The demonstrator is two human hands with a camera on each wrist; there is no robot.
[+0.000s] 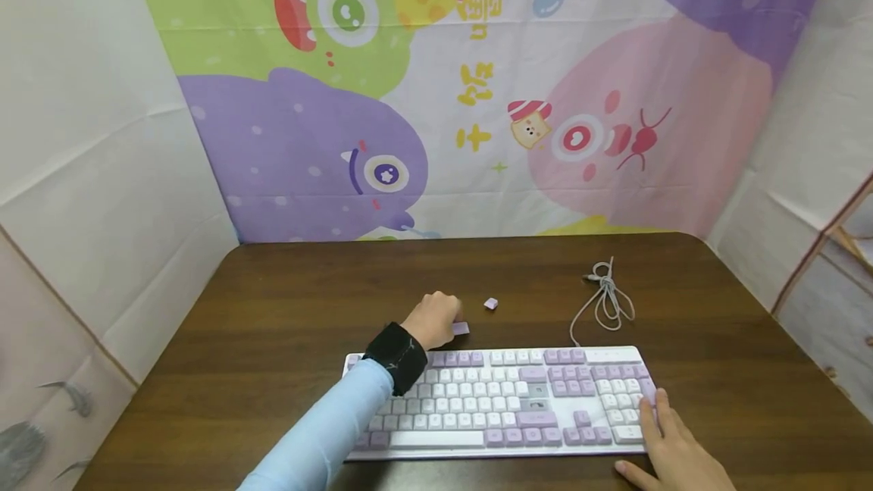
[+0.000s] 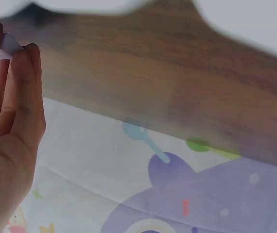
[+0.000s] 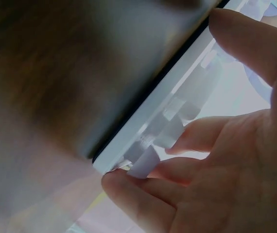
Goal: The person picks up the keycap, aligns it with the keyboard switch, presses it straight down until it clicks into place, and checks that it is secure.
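A white and lilac keyboard (image 1: 470,439) lies along the near part of the brown table. Just beyond its back edge, my left hand (image 1: 431,320) pinches a lilac keycap (image 1: 461,328). In the left wrist view, the keycap (image 2: 11,43) sits between thumb and fingertips. My right hand (image 1: 682,451) rests at the keyboard's right end, fingers laid fairly straight over the edge and thumb out by the front corner. The right wrist view shows the fingertips (image 3: 121,187) touching that edge beside lilac keys (image 3: 146,162). Another small lilac keycap (image 1: 491,303) lies loose behind the keyboard.
A pale cable (image 1: 605,298), looped and tied, lies behind the keyboard's right part and runs to its back edge. The brown table (image 1: 273,309) meets a cartoon-printed cloth (image 1: 477,188) at the back. White cloth (image 1: 102,82) hangs on both sides.
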